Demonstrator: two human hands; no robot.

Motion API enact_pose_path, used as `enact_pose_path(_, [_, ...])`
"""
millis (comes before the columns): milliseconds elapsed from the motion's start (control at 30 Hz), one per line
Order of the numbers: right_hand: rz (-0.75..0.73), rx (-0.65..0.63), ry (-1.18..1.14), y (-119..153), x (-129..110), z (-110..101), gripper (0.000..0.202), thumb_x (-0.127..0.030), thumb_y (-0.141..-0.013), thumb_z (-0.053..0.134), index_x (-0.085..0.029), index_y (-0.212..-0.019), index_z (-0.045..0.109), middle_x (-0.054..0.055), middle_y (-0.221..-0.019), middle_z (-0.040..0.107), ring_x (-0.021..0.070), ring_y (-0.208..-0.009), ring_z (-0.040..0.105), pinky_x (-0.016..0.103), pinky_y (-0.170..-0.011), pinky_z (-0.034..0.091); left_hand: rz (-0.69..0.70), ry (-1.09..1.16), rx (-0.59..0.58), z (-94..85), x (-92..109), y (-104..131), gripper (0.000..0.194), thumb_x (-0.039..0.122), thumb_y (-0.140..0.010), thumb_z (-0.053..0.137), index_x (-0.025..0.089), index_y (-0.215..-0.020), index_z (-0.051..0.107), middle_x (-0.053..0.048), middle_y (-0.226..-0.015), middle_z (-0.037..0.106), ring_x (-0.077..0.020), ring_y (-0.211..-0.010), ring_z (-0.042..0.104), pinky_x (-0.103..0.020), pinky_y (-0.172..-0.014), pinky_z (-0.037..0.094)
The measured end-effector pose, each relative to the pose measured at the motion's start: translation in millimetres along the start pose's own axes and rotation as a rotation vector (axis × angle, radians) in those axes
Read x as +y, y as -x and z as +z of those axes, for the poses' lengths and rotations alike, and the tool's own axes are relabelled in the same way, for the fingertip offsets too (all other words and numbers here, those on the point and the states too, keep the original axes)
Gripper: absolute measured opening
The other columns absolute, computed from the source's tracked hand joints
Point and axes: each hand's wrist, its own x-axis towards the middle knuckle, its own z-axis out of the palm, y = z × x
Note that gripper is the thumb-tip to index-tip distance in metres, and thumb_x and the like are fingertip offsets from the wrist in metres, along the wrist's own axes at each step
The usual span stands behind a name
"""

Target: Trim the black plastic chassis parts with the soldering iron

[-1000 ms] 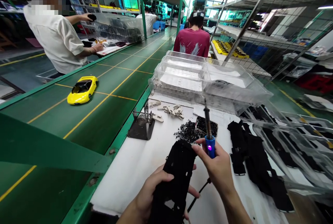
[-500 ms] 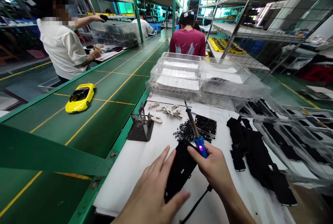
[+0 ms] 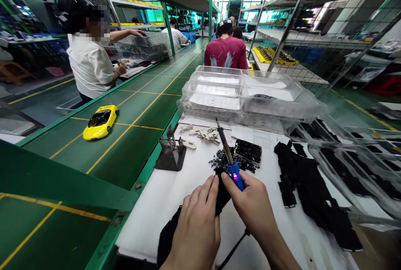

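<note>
left hand [image 3: 196,219]: fingers together, laid flat over the black panel [image 3: 169,234]; whether the thumb clasps it from below cannot be told.
right hand [image 3: 252,198]: grasping the blue handle of the soldering iron [image 3: 235,174], thumb tip at the panel's far end.
black panel: slanting over the white worktop [image 3: 140,224], its near part poking out left of the left hand, the middle hidden beneath it.
iron tip [image 3: 218,126]: pointing up and away, apart from the panel. that looks the safe way to carry it while both hands handle the piece.
handle light: glowing, so best treat the tip as hot and turn it down only once the panel is steady and the left fingers are well back.
small black bits [image 3: 216,162]: heaped just beyond the panel's far end; a sweeping turn could scatter them, so lift rather than slide.
cord [image 3: 233,247]: trailing below the right wrist; worth leaving slack so it does not tug the aim.
metal stand [image 3: 171,156]: left of the heap, seemingly a fair place to rest the iron.
</note>
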Motion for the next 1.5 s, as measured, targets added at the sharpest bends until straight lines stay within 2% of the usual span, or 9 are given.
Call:
enact_pose_path(200, [0.007,-0.100,-0.113,0,-1,-16,0.047,-0.062,-0.089,0.054,-0.020,-0.069,0.045,-0.006,-0.061,0.034,0.0102,-0.056,0.031,0.024,-0.049,0.027,0.043,0.349,0.076,-4.9,-16,-2,0.062,0.002,-0.085,0.034,0.018,-0.145,0.038,-0.011,-0.147,0.051,-0.0222,-0.133,0.048,-0.040,-0.107,0.044])
enact_pose_path(367, [0.071,-0.126,-0.203,2,30,-56,0.044,-0.063,-0.088,0.054,-0.019,-0.084,0.054,-0.008,-0.057,0.031,0.0088,-0.049,0.028,0.023,-0.043,0.020,-0.041,0.632,0.096,-25.4,-36,2,0.035,0.029,-0.100,0.040,0.018,-0.131,0.053,-0.012,-0.125,0.066,-0.0226,-0.107,0.063,-0.032,-0.090,0.051])
enact_pose_path(533, [0.014,-0.356,0.108,1,66,-97,0.043,-0.062,-0.092,0.048,-0.021,-0.082,0.056,-0.006,-0.052,0.042,0.0106,-0.043,0.038,0.023,-0.041,0.030,-0.123,0.843,0.014,-38.9,-46,8,0.035,0.040,-0.099,0.046,0.018,-0.121,0.061,-0.011,-0.117,0.071,-0.0232,-0.099,0.066,-0.030,-0.086,0.051])
enact_pose_path(633, [-0.142,-0.406,0.371,2,64,-111,0.037,-0.055,-0.092,0.052,-0.023,-0.075,0.058,-0.001,-0.060,0.058,0.0143,-0.053,0.053,0.023,-0.050,0.040,-0.162,1.090,-0.134,-41.7,-45,11,0.039,0.045,-0.097,0.048,0.017,-0.122,0.059,-0.012,-0.112,0.074,-0.0248,-0.099,0.068,-0.030,-0.081,0.055])
enact_pose_path(733, [-0.240,-0.442,0.525,4,52,-118,0.031,-0.050,-0.094,0.052,-0.025,-0.082,0.064,0.001,-0.071,0.068,0.0178,-0.063,0.062,0.024,-0.058,0.045,-0.206,1.249,-0.221,-41.0,-43,12,0.040,0.046,-0.095,0.052,0.015,-0.120,0.058,-0.013,-0.108,0.076,-0.0274,-0.099,0.070,-0.031,-0.077,0.057])
enact_pose_path(933, [-0.279,-0.422,0.626,2,44,-130,0.035,-0.052,-0.095,0.049,-0.025,-0.082,0.068,0.002,-0.068,0.068,0.0189,-0.059,0.062,0.025,-0.054,0.041,-0.237,1.317,-0.225,-36.2,-44,9,0.039,0.045,-0.093,0.057,0.015,-0.117,0.059,-0.014,-0.108,0.076,-0.0282,-0.101,0.071,-0.033,-0.081,0.057])
enact_pose_path(1233, [-0.237,-0.552,0.653,-6,43,-133,0.038,-0.052,-0.099,0.043,-0.024,-0.086,0.064,0.000,-0.070,0.064,0.0172,-0.063,0.060,0.027,-0.059,0.033,-0.214,1.279,-0.278,-34.0,-42,5,0.038,0.046,-0.093,0.056,0.016,-0.115,0.063,-0.011,-0.106,0.077,-0.0277,-0.102,0.070,-0.032,-0.083,0.055])
enact_pose_path(1333, [-0.224,-0.573,0.659,-8,44,-134,0.037,-0.052,-0.099,0.043,-0.024,-0.085,0.063,-0.001,-0.071,0.064,0.0168,-0.063,0.059,0.027,-0.060,0.032,-0.222,1.273,-0.264,-33.3,-42,5,0.037,0.046,-0.093,0.056,0.017,-0.116,0.063,-0.010,-0.105,0.077,-0.0264,-0.100,0.070,-0.031,-0.082,0.054])
enact_pose_path(1500, [-0.240,-0.581,0.633,-8,46,-136,0.035,-0.049,-0.099,0.046,-0.023,-0.080,0.060,-0.001,-0.071,0.062,0.0160,-0.063,0.058,0.026,-0.059,0.032,-0.198,1.286,-0.338,-33.9,-44,4,0.036,0.044,-0.094,0.055,0.016,-0.116,0.061,-0.011,-0.106,0.076,-0.0268,-0.101,0.070,-0.032,-0.083,0.054])
